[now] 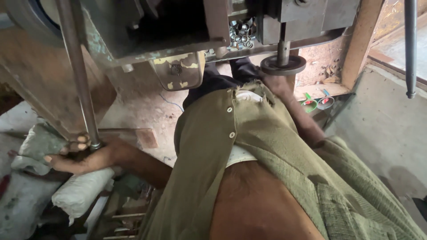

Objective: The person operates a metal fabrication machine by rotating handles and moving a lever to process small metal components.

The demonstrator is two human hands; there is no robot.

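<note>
The left hand (pixel 78 155) reaches out low to the side, fingers curled tight around the bottom of a vertical steel lever rod (pixel 75 71). The right hand (pixel 273 82) stretches forward beneath the press machine (pixel 178 31), touching a round black die disc (pixel 283 65); whether its fingers grip cannot be told.

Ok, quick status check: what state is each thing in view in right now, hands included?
Left hand: closed around the bottom of the steel rod.
Steel rod: upright, slightly tilted, gripped at its lower end.
Right hand: reaching under the machine, mostly hidden; grip cannot be told.
Round disc: mounted on a vertical shaft, just above the right hand.
Small metal rings: piled loose on the machine ledge.
White sacks: lying stacked beside the left hand.
</note>
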